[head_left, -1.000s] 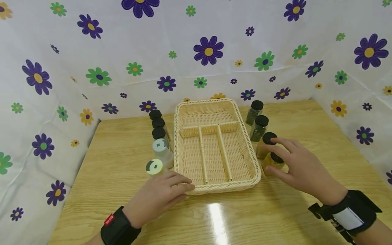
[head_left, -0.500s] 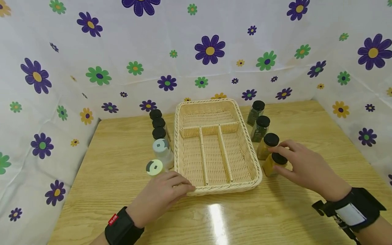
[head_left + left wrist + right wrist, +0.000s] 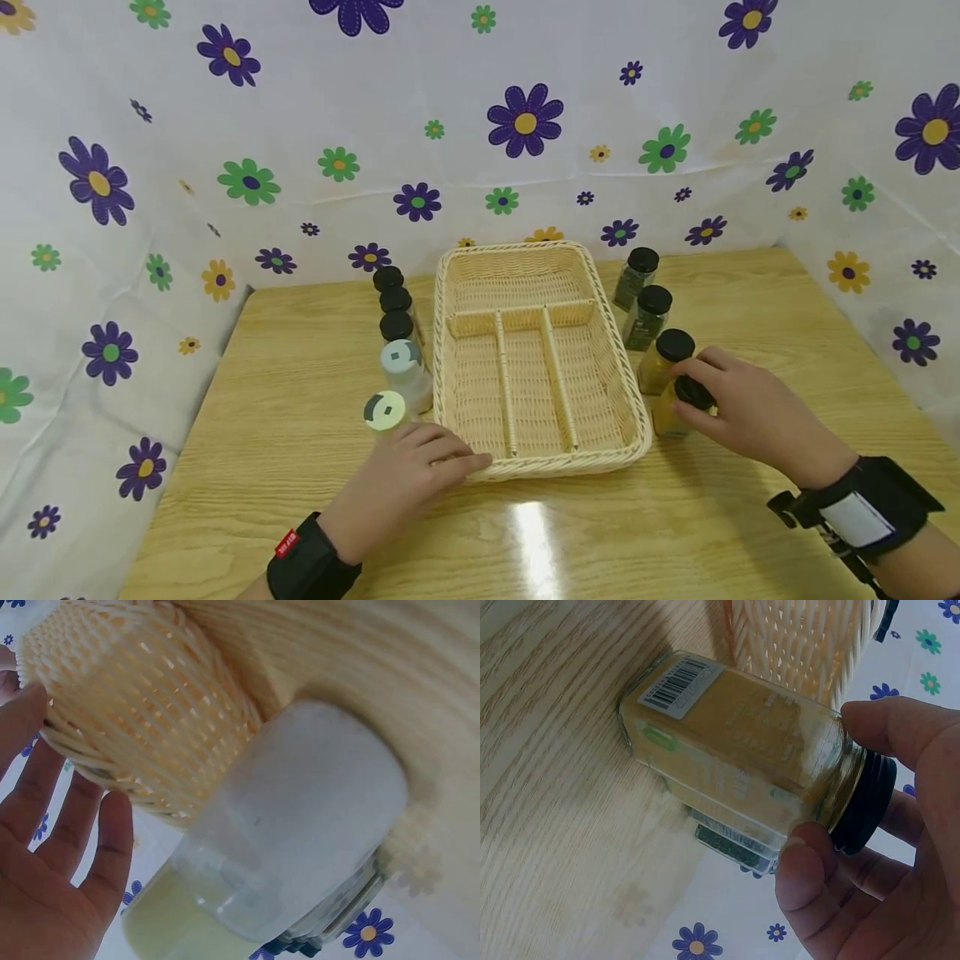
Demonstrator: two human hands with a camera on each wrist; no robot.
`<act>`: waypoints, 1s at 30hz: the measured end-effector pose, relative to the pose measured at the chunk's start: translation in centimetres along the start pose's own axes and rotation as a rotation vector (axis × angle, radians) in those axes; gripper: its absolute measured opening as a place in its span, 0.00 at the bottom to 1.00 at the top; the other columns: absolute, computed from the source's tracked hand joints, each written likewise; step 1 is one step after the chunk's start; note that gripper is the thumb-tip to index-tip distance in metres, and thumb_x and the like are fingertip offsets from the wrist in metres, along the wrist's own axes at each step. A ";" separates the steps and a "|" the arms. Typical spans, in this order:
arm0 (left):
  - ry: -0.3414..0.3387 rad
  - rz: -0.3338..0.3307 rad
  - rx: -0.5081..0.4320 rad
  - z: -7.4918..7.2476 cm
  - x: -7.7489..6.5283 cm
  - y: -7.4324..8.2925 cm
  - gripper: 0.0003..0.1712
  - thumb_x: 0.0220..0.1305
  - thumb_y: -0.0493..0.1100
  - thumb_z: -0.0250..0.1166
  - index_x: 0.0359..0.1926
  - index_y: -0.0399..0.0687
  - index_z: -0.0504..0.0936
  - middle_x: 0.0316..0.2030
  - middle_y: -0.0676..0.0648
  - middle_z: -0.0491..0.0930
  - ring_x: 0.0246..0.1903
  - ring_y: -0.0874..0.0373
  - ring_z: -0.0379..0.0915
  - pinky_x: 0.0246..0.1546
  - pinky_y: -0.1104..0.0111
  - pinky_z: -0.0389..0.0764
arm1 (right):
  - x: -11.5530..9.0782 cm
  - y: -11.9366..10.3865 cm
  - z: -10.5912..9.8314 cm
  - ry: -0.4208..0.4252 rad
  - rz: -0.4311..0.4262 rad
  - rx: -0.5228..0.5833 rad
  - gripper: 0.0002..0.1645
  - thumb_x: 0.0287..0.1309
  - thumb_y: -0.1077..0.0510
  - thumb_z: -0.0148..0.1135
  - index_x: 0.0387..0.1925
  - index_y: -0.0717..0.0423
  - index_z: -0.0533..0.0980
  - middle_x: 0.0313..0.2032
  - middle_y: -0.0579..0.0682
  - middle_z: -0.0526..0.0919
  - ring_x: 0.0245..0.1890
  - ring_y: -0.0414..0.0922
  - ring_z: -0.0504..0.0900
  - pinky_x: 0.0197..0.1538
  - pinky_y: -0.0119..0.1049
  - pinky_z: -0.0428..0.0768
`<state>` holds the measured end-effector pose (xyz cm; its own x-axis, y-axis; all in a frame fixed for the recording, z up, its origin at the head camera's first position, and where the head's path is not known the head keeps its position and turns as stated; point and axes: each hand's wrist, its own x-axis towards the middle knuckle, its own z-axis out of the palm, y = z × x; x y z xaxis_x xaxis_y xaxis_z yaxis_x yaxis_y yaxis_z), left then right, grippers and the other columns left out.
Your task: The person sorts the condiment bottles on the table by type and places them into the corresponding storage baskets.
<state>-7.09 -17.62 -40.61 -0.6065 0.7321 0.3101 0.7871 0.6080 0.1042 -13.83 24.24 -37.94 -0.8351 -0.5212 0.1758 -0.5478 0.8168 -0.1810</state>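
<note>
My right hand [image 3: 750,408] pinches the nearest spice jar [image 3: 671,415] on the basket's right side, just below its black lid. In the right wrist view this glass jar [image 3: 727,742] holds yellow-brown powder, bears a barcode label, and has its base on the table. My left hand [image 3: 408,479] rests its fingertips on the near left corner of the wicker basket [image 3: 566,461]. Seen from the left wrist, those fingers [image 3: 116,832] lie loosely along the basket's rim. Close beside that hand stands a white-filled jar with a pale yellow lid [image 3: 386,411].
Beyond the held jar stand a second yellow jar [image 3: 655,371] and two dark green jars [image 3: 647,321] [image 3: 636,279]. Left of the basket runs a row with a white-lidded jar [image 3: 405,375] and black-lidded jars [image 3: 396,325]. Dividers [image 3: 558,379] split the basket. Flowered cloth [image 3: 450,108] walls the table.
My right hand has come down from over the two yellow jars and closed its fingers on the nearest one. The left hand stays at the basket's rim. The view has shifted slightly.
</note>
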 end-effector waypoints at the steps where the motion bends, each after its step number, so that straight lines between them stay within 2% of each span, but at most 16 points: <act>1: 0.002 -0.004 -0.004 0.1 0.0 0.1 0.22 0.62 0.42 0.70 0.57 0.62 0.83 0.45 0.60 0.83 0.48 0.62 0.75 0.51 0.65 0.78 | 0.0 0.0 0.0 0.006 -0.002 0.005 0.18 0.56 0.52 0.72 0.48 0.50 0.82 0.39 0.47 0.77 0.24 0.35 0.68 0.27 0.31 0.70; 8: 0.013 -0.038 -0.021 0.5 -0.4 0.1 0.23 0.62 0.41 0.70 0.57 0.64 0.83 0.43 0.61 0.82 0.46 0.63 0.73 0.50 0.66 0.76 | 0.7 -0.1 0.0 0.005 -0.018 0.029 0.12 0.55 0.54 0.70 0.42 0.50 0.81 0.37 0.46 0.76 0.23 0.35 0.67 0.26 0.29 0.68; 12: 0.042 -0.030 -0.040 0.4 -0.6 -0.1 0.23 0.62 0.40 0.69 0.58 0.63 0.83 0.42 0.60 0.81 0.46 0.62 0.73 0.49 0.67 0.76 | 1.3 -0.4 -0.3 0.023 -0.054 0.027 0.11 0.54 0.55 0.70 0.40 0.50 0.82 0.35 0.46 0.75 0.21 0.35 0.66 0.25 0.28 0.67; 16: 0.049 -0.019 -0.069 0.5 -0.4 -0.3 0.23 0.63 0.39 0.68 0.59 0.63 0.83 0.41 0.60 0.81 0.45 0.63 0.73 0.46 0.69 0.77 | 1.5 -0.7 -1.2 0.038 -0.071 0.032 0.10 0.54 0.56 0.69 0.39 0.50 0.81 0.33 0.45 0.74 0.19 0.34 0.63 0.23 0.28 0.65; 25: 0.007 -0.021 -0.099 0.9 0.3 -0.3 0.25 0.62 0.38 0.70 0.59 0.63 0.83 0.41 0.61 0.81 0.45 0.64 0.72 0.45 0.70 0.77 | 1.1 -1.9 -4.0 0.042 -0.064 -0.025 0.09 0.53 0.54 0.69 0.37 0.47 0.80 0.31 0.44 0.72 0.19 0.33 0.64 0.22 0.28 0.65; 30: 0.030 -0.019 -0.109 0.8 0.3 -0.2 0.25 0.62 0.37 0.70 0.59 0.63 0.83 0.41 0.60 0.81 0.44 0.64 0.72 0.44 0.69 0.78 | 2.0 -3.0 -5.3 0.064 -0.102 -0.035 0.09 0.53 0.55 0.67 0.38 0.48 0.80 0.32 0.43 0.72 0.19 0.33 0.62 0.22 0.28 0.64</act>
<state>-7.54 -17.29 -41.33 -0.6189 0.7106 0.3347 0.7842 0.5831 0.2121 -13.58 22.06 -31.87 -0.7696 -0.5861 0.2533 -0.6268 0.7690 -0.1251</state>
